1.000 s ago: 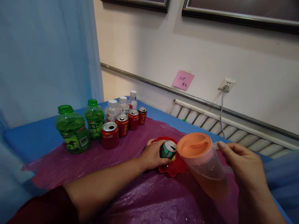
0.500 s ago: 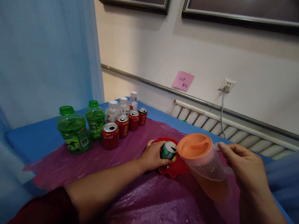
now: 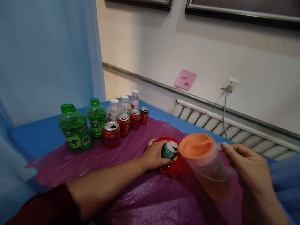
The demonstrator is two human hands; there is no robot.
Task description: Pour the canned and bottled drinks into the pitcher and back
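Observation:
My left hand (image 3: 154, 155) is wrapped round a green drink can (image 3: 169, 150) with an opened top, over a red scalloped plate (image 3: 172, 171). In my right hand (image 3: 248, 165) is the handle of a clear plastic pitcher (image 3: 211, 173) with an orange lid (image 3: 197, 146). The pitcher tilts toward the can, its spout right beside the can's opening. Brownish liquid lies in the pitcher's lower part. Whether any liquid is flowing I cannot tell.
Several red cans (image 3: 111, 134) stand in a row at the left, before clear white-capped bottles (image 3: 114, 111) and two green bottles (image 3: 75, 129). Purple plastic sheeting (image 3: 131, 193) covers part of the blue table (image 3: 30, 137). A radiator (image 3: 206, 122) runs along the wall.
Hands, can and pitcher keep nearly the same positions relative to each other. The whole view has shifted slightly.

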